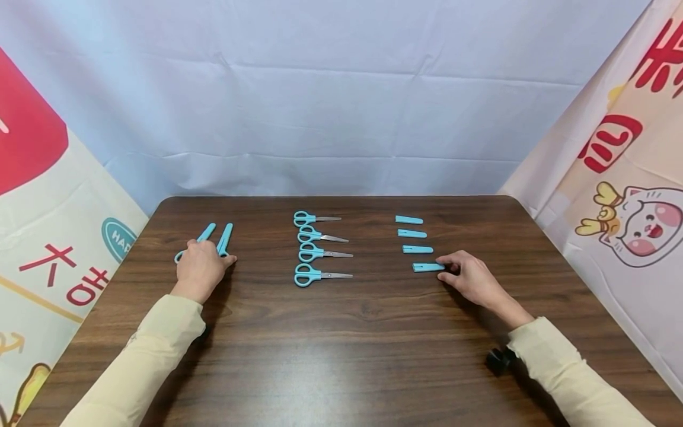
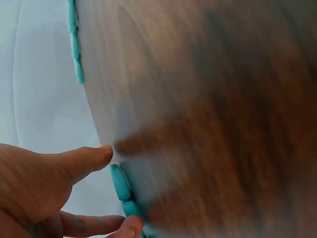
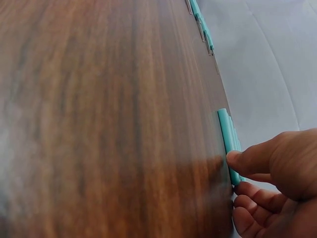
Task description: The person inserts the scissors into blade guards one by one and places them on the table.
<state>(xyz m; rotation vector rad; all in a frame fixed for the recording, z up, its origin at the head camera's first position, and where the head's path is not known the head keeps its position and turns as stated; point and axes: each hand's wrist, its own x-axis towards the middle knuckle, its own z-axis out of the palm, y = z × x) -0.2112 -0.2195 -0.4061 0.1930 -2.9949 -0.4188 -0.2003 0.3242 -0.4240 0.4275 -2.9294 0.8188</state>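
Note:
At the left of the table my left hand (image 1: 200,267) lies over two pairs of blue scissors (image 1: 224,237) with covered blades, hiding part of their handles. Its thumb stands out straight, and in the left wrist view a fingertip touches a blue handle (image 2: 119,182). On the right, my right hand (image 1: 471,277) pinches the narrow end of the nearest blue blade cover (image 1: 427,267) between thumb and finger. Three more covers (image 1: 417,249) lie behind it in a column. Several blue-handled scissors (image 1: 308,275) with bare blades lie mid-table, blades pointing right.
The brown wooden table (image 1: 320,356) ends at a white cloth backdrop (image 1: 341,118). Printed banners (image 1: 629,196) hang at both sides. A small black object (image 1: 498,362) shows by the right sleeve.

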